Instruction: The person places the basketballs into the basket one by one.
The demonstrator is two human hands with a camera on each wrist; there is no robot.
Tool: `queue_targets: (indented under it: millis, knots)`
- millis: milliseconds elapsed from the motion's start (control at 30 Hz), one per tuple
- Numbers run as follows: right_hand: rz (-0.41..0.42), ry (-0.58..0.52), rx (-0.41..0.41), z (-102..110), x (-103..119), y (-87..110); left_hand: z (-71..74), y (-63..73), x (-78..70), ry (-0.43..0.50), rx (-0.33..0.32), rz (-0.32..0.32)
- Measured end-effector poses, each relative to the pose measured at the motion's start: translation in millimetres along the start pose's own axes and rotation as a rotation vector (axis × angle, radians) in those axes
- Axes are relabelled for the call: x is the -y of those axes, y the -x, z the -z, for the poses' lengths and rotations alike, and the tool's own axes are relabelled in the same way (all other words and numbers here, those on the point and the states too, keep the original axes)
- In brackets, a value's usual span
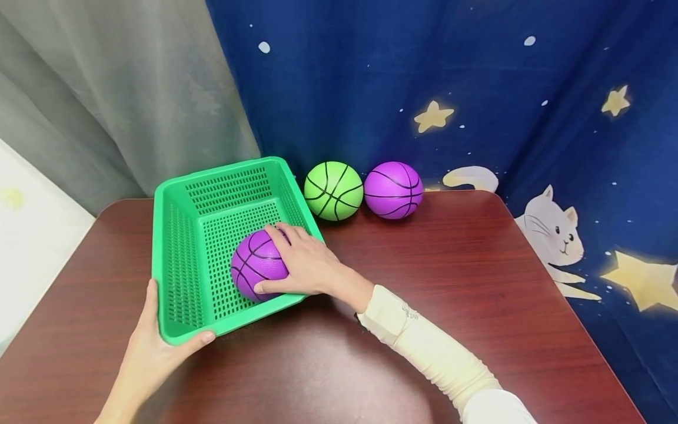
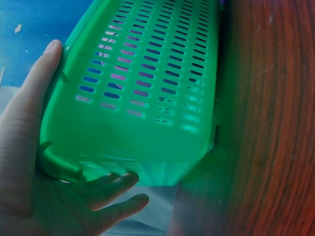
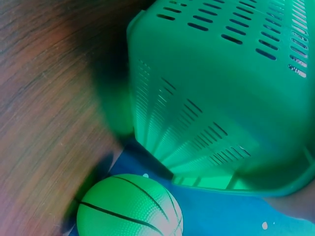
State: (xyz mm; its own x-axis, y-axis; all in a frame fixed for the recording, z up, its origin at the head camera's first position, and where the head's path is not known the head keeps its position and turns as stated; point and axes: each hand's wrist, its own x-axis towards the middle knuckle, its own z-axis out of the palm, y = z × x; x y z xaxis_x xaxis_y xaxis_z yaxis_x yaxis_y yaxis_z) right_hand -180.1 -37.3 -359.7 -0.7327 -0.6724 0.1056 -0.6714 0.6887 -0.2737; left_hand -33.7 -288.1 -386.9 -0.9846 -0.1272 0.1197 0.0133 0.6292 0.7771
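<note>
A green plastic basket (image 1: 182, 259) with slotted walls rests on the table. My left hand (image 1: 153, 353) grips its near left corner, thumb along the front rim and fingers against the left side. In the left wrist view the same hand (image 2: 54, 187) spans the basket corner (image 2: 123, 137). Inside the basket sits a purple ball (image 1: 251, 268) with black basketball lines. My right hand (image 1: 307, 262) holds this ball from above and the right, fingers spread over it, forearm crossing the near right rim. The right wrist view shows mostly the basket's outer wall (image 3: 221, 88).
A green ball (image 1: 333, 191) and another purple ball (image 1: 394, 190) stand side by side at the table's back edge, just right of the basket. Behind them hangs a blue curtain (image 1: 360, 76) with stars. The reddish-brown table (image 1: 450, 265) extends to the right.
</note>
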Motion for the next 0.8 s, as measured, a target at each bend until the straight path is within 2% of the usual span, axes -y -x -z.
queue_targets:
  millis: [133,367,567,800]
  knots:
    - [0.019,-0.017,-0.022,-1.5,-1.1,-0.1,-0.8,0.6,1.1,0.005,-0.001,-0.003]
    - [0.025,-0.150,-0.089,0.8,-5.3,-1.9,-0.8,-0.4,2.7,0.002,0.001,-0.008]
    - [0.024,-0.174,-0.105,0.6,-6.2,-0.6,-1.2,-0.4,3.4,0.007,0.010,0.005]
    - [0.022,-0.271,-0.168,-1.4,-6.7,4.4,-2.2,-2.7,3.6,0.044,0.001,-0.046]
